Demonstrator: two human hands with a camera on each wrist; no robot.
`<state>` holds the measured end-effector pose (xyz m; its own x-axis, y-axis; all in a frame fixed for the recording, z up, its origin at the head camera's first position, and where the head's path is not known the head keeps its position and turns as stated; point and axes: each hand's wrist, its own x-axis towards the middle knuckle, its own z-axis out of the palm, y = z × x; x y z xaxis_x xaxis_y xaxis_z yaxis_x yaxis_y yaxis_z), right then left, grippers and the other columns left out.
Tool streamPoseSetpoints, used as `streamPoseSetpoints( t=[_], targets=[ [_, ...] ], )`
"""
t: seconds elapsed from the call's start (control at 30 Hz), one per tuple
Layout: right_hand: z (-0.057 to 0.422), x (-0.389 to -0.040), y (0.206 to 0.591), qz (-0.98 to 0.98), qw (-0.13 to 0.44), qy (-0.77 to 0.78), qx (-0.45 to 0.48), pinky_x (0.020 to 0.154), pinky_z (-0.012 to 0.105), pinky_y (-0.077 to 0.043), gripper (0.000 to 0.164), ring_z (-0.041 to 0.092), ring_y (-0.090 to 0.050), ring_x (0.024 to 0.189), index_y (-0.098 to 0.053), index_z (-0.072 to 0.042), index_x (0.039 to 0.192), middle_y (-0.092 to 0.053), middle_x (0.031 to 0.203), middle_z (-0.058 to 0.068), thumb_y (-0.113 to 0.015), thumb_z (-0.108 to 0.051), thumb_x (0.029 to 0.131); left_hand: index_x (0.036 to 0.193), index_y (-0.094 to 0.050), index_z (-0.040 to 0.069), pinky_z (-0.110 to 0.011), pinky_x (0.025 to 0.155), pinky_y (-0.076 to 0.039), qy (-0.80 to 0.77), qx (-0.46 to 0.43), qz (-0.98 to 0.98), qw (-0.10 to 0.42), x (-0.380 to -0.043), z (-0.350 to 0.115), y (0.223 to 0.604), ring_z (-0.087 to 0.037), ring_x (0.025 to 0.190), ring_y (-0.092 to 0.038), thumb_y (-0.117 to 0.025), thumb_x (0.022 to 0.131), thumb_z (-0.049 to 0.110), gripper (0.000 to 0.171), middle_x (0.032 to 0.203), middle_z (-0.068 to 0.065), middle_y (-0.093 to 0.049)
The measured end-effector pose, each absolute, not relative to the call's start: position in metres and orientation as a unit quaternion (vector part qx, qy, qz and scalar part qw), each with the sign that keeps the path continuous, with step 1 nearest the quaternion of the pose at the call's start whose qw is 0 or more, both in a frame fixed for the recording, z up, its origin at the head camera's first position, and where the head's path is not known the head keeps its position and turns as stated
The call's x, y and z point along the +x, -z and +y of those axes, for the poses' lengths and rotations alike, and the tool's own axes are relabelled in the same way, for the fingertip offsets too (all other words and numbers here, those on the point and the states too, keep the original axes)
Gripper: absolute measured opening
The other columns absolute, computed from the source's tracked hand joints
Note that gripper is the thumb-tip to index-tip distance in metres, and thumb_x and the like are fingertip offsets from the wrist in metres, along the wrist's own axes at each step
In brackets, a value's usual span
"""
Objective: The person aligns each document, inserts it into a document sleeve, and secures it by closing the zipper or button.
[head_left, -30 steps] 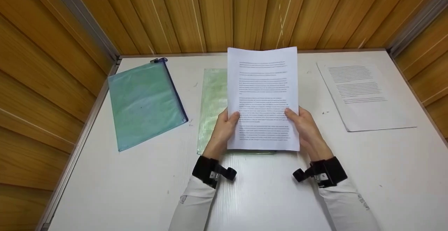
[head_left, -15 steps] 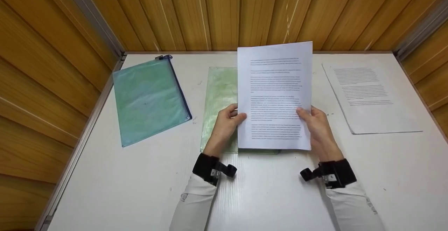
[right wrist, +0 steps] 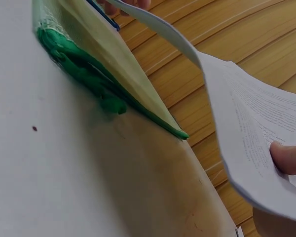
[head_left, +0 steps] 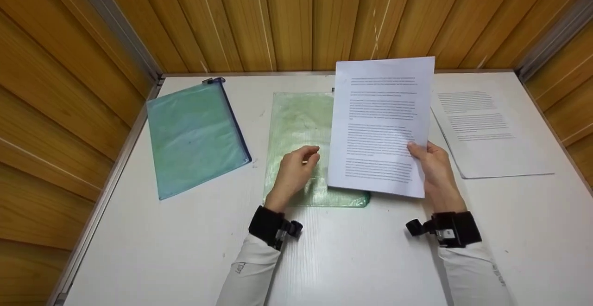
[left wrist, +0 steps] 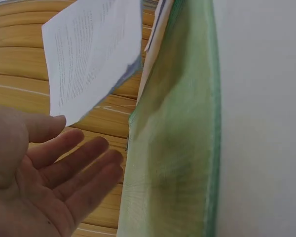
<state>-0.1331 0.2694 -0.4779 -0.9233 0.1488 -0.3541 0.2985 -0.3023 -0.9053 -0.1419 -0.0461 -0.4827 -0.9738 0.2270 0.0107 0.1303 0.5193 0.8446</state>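
Observation:
My right hand (head_left: 438,164) holds a stack of printed sheets (head_left: 380,125) by its right edge, thumb on the printed face and fingers behind. The stack is raised over the table, covering the right part of a light green zip pouch (head_left: 301,120) that lies flat. Over that pouch hovers my left hand (head_left: 296,171), fingers loosely bent and apart from the paper. In the left wrist view the left hand (left wrist: 64,173) shows its palm with nothing in it. The right wrist view shows the pouch's dark green zip edge (right wrist: 84,69) and the thumb (right wrist: 288,158) on the paper.
A blue-green zip pouch (head_left: 194,139) with a dark blue zip edge lies at the table's left. At the right lies another printed stack (head_left: 491,148), partly overlapped by the held sheets in the head view. Wood-patterned panels (head_left: 315,18) stand behind and beside the white table (head_left: 153,250).
The stack has moved right, uncovering more of the light green pouch. My left hand has let go of the stack's left edge, while my right hand keeps its hold.

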Motion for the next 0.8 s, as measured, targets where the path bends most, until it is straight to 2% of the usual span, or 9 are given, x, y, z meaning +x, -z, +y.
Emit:
streamPoseSetpoints(
  t=[0.1,0.3,0.43,0.6,0.8],
  targets=[
    [0.278,-0.132,0.476,0.58,0.043,0.787,0.205,0.067,0.021,-0.056,0.026,0.008,-0.071,0.078,-0.056,-0.012,0.119,-0.075,0.087,-0.006,-0.065,-0.02,0.096,0.132,-0.062,0.005,-0.046,0.105,-0.048,-0.371,0.139,0.916,0.068,-0.139,-0.048,0.481,-0.032,0.128,-0.058,-0.056,0.101,0.026,0.037,0.136,-0.015,-0.062],
    [0.29,-0.132,0.473,0.578,0.043,0.781,0.232,0.068,0.021,-0.056,0.035,0.007,-0.071,0.079,-0.054,-0.014,0.125,-0.074,0.088,-0.007,-0.068,-0.024,0.094,0.138,-0.055,0.007,-0.055,0.111,-0.042,-0.211,0.164,0.955,0.131,-0.133,-0.052,0.484,-0.042,0.144,-0.036,-0.061,0.097,0.035,0.051,0.152,-0.021,-0.044],
    [0.296,-0.132,0.474,0.575,0.046,0.781,0.238,0.068,0.02,-0.055,0.045,0.007,-0.07,0.078,-0.049,-0.011,0.135,-0.074,0.086,-0.007,-0.067,-0.023,0.095,0.138,-0.054,0.008,-0.057,0.109,-0.041,-0.171,0.159,0.963,0.137,-0.131,-0.053,0.485,-0.04,0.143,-0.037,-0.067,0.093,0.039,0.056,0.151,-0.019,-0.044],
    [0.303,-0.132,0.476,0.57,0.046,0.788,0.23,0.069,0.02,-0.054,0.062,0.005,-0.069,0.08,-0.035,-0.005,0.151,-0.074,0.089,-0.009,-0.061,-0.021,0.098,0.138,-0.055,0.01,-0.057,0.107,-0.043,-0.165,0.153,0.965,0.133,-0.132,-0.056,0.484,-0.037,0.142,-0.039,-0.07,0.091,0.039,0.058,0.15,-0.016,-0.046],
    [0.305,-0.129,0.476,0.571,0.051,0.784,0.236,0.072,0.021,-0.053,0.058,0.006,-0.068,0.084,-0.035,-0.005,0.15,-0.073,0.092,-0.009,-0.059,-0.021,0.099,0.139,-0.056,0.01,-0.058,0.106,-0.044,-0.179,0.157,0.962,0.137,-0.134,-0.068,0.484,-0.038,0.143,-0.038,-0.07,0.09,0.039,0.059,0.151,-0.016,-0.045]
  ],
)
